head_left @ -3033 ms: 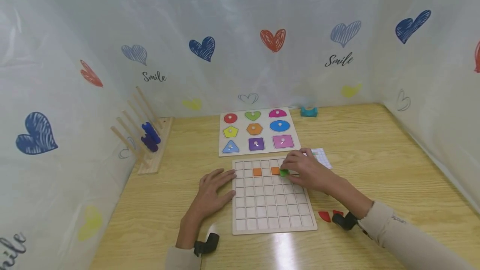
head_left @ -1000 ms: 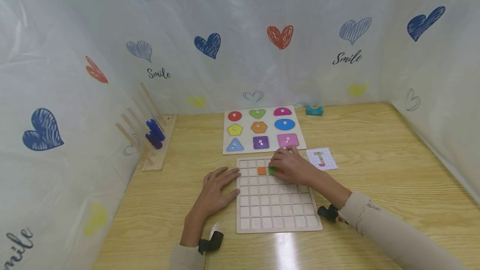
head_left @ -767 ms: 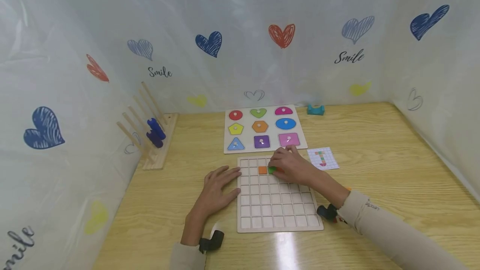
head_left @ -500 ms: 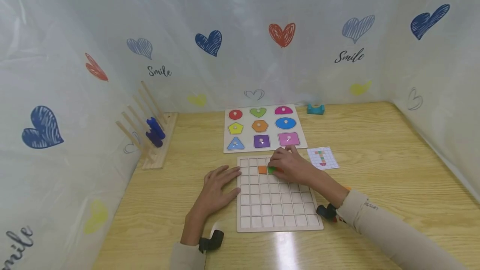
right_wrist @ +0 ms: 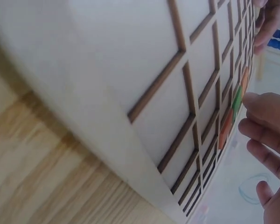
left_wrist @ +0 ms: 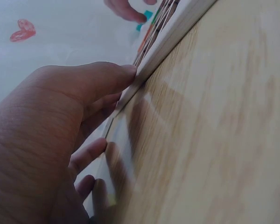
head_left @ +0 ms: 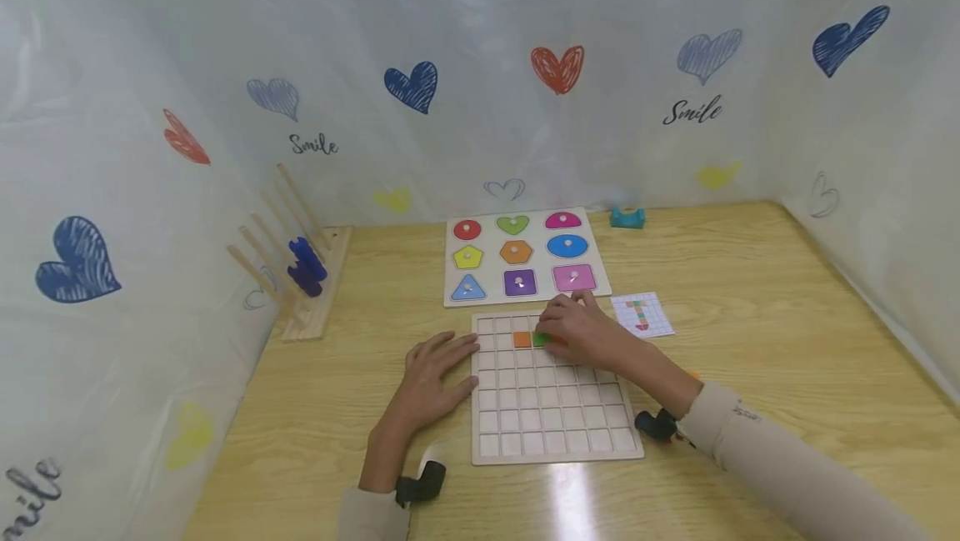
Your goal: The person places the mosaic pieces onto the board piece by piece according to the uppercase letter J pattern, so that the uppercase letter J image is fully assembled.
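Observation:
My left hand (head_left: 431,387) lies at the left edge of a wooden grid board (head_left: 528,420), thumb and fingertips touching its rim. In the left wrist view, the thumb of that hand (left_wrist: 91,86) meets the board's side. My right hand (head_left: 581,331) bends over the second row from the top, its fingertips at a green square tile (head_left: 540,339). An orange tile (head_left: 522,339) lies just left of it. In the right wrist view, the green tile (right_wrist: 236,100) sits flat between two orange tiles, with the thumb tip at its edge. My right hand partly covers the second orange tile.
A knobbed shape puzzle (head_left: 487,283) lies behind the board. A paper pattern card (head_left: 655,318) sits to the right, and a teal block (head_left: 627,218) near the back. Far left stands a peg rack (head_left: 318,316) with blue pieces. More tiles are partly hidden beneath my right forearm.
Over three seconds, my right hand has moved left with the green tile, setting it between the orange tiles. The tile now lies flat. My left hand stays at the board's edge.

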Demonstrator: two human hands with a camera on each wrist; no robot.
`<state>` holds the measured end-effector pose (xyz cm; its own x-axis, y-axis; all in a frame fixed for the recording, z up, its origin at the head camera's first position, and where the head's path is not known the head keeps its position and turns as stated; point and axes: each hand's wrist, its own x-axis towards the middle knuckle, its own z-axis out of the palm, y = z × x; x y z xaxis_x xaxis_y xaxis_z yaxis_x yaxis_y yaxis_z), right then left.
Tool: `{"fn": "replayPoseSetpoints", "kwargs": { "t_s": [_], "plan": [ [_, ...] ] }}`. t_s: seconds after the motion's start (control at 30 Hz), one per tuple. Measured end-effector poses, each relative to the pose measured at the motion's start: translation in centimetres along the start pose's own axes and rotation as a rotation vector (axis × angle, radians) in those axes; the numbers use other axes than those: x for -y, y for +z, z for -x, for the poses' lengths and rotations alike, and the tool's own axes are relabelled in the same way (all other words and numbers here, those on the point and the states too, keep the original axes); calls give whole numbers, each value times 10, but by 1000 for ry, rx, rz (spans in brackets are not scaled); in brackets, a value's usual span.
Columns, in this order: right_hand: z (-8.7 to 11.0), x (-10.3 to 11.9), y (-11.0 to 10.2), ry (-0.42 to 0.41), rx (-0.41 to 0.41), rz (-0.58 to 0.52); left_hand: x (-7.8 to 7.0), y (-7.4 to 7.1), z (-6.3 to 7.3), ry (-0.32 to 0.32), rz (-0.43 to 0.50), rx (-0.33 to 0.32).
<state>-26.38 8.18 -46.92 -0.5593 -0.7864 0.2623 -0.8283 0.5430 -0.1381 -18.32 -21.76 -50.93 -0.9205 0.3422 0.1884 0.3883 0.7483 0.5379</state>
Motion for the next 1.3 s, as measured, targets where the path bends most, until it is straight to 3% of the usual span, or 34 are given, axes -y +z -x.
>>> {"fn": "replayPoseSetpoints", "kwargs": {
  "t_s": [0.37,0.7,1.17,1.3],
  "plan": [
    [26,-4,-12,-11,-80,-28,2,0,0,4,-23,-4],
    [52,-5,-18,34,-53,-13,2,1,1,4,-12,-3],
    [80,-6,-23,55,-89,38,-2,1,1,-6,-10,-3],
    [90,-9,-23,56,-143,19,-3,1,1,-5,-1,-3]
  ]
}}
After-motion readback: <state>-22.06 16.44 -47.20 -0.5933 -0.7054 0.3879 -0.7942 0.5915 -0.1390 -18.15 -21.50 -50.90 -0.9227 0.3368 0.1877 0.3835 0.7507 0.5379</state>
